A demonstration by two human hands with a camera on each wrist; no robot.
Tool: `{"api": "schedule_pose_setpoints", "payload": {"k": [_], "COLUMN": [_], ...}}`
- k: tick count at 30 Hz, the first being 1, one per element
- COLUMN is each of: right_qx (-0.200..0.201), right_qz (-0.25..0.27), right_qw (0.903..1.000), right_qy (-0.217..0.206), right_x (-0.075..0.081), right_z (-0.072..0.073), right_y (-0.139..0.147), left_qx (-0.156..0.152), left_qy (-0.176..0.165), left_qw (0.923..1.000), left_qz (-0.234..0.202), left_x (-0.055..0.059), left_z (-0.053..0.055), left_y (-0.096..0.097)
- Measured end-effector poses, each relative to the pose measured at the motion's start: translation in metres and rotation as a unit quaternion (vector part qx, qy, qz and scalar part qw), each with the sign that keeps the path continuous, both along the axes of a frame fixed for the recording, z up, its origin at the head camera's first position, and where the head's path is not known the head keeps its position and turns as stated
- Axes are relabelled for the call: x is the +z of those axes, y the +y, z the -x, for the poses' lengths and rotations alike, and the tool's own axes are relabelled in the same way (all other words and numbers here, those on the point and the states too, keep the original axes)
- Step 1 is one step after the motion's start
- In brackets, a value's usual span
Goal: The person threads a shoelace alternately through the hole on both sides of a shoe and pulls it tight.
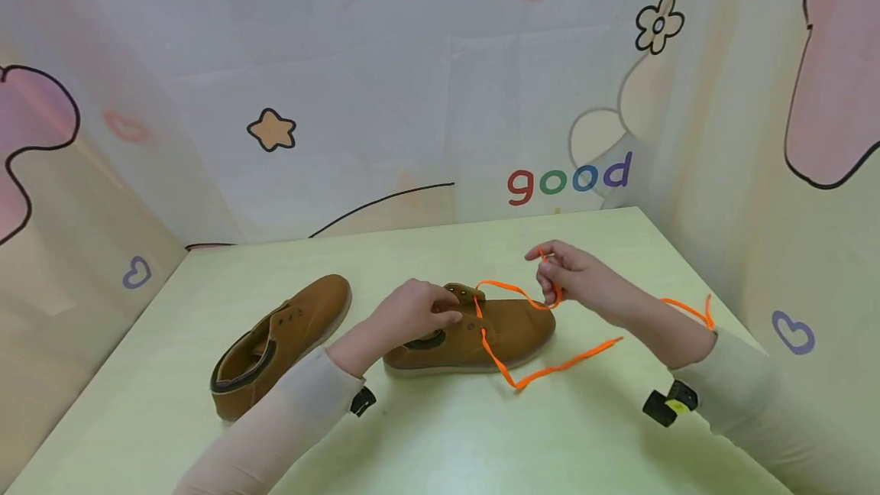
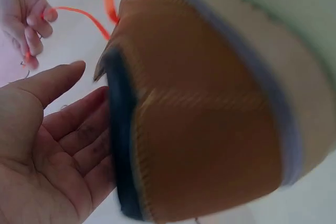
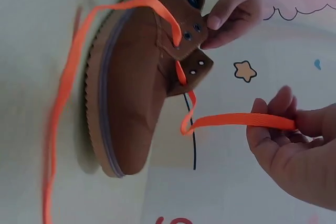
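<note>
Looking at a brown shoe (image 1: 519,325) sitting sole-down near the middle of the pale green bench (image 1: 440,441), toe to the right. Threaded through the frontmost holes of both eyelet flaps (image 3: 189,45): one orange lace (image 3: 220,120). Got one strand of it pinched in the right grip (image 1: 577,275), raised just past the toe, thumb against curled fingers, pretty snug. Can also spot a bit of orange poking out beyond the right forearm (image 1: 677,334). As for the other strand: slack, draped down the near side onto the bench, tip off past the toe.

Over to the left grip (image 1: 415,310): loosely open, thumb well apart from the fingers, holding nothing as far as visible. Right at the shoe's opening, fingertips partly hidden behind the dark collar (image 2: 122,145) in the left wrist view. Can't tell about actual contact there.

Also on the bench: a second brown shoe (image 1: 312,319), off to the left, upright, toe angled away. Behind it all, a printed backdrop (image 1: 412,98) with "good" in rainbow letters. Pale sleeves (image 1: 742,384) on both arms, too.
</note>
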State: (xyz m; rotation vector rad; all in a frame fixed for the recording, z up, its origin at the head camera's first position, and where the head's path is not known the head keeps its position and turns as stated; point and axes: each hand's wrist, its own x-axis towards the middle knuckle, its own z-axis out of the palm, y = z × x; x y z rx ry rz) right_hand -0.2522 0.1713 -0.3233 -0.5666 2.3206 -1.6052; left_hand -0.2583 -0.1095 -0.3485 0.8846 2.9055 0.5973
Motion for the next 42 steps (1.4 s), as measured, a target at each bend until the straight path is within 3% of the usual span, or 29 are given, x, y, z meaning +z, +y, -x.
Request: {"api": "schedule_pose_setpoints", "payload": {"k": [5, 10, 16, 25, 30, 34, 38, 42], "right_qx": [0.029, 0.045, 0.01, -0.053, -0.017, 0.074, 0.149, 0.167], "right_qz": [-0.065, -0.111, -0.099, -0.166, -0.157, -0.155, -0.105, -0.069], "right_qw": [0.9971, 0.9894, 0.9912, 0.9779, 0.9835, 0.9838, 0.9815, 0.973], "right_qy": [0.027, 0.083, 0.088, 0.115, 0.088, 0.051, -0.059, -0.143], "right_x": [-0.024, -0.047, -0.061, -0.066, -0.066, -0.062, -0.052, -0.045], "right_z": [-0.017, -0.023, -0.023, -0.021, -0.016, 0.001, 0.022, 0.035], "right_y": [-0.013, -0.031, -0.051, -0.073, -0.077, -0.073, -0.065, -0.059], "left_qx": [-0.01, 0.006, 0.012, 0.017, 0.028, 0.011, -0.034, -0.07], "left_qy": [-0.014, -0.01, 0.011, 0.005, 0.004, -0.008, -0.001, 0.041], "left_qw": [0.9994, 0.9975, 0.996, 0.9942, 0.9938, 0.9941, 0.9937, 0.9908], "left_qz": [-0.031, -0.07, -0.088, -0.106, -0.108, -0.108, -0.107, -0.108], "left_x": [-0.016, -0.027, -0.031, -0.033, -0.034, -0.033, -0.034, -0.039], "left_z": [-0.002, -0.003, -0.004, -0.006, -0.008, -0.009, -0.007, -0.006], "left_y": [0.003, 0.005, 0.005, 0.006, 0.004, 0.002, -0.001, -0.003]}}
